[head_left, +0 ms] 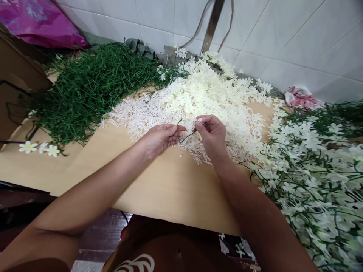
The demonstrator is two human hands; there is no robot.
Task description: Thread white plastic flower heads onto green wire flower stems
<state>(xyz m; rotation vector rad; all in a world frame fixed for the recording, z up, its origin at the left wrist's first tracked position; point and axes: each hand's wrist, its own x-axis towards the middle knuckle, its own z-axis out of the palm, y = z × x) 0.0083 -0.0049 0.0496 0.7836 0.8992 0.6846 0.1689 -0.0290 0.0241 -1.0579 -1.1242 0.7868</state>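
Near the middle of the view, my left hand (163,139) pinches a thin green stem (184,139). My right hand (211,134) is closed at the stem's other end, with a small white piece (200,120) showing at its fingertips. Behind both hands lies a heap of white flower heads (210,90). To its left spread many thin white sticks (141,113). One tiny white bit (181,155) rests on the tabletop (170,189) just below my hands.
A big pile of green stems (93,83) lies at the back left, beside a cardboard box (19,83) and a pink bag (42,22). Assembled flowers (317,181) crowd the right side. A metal post (212,26) stands before the tiled wall (261,34).
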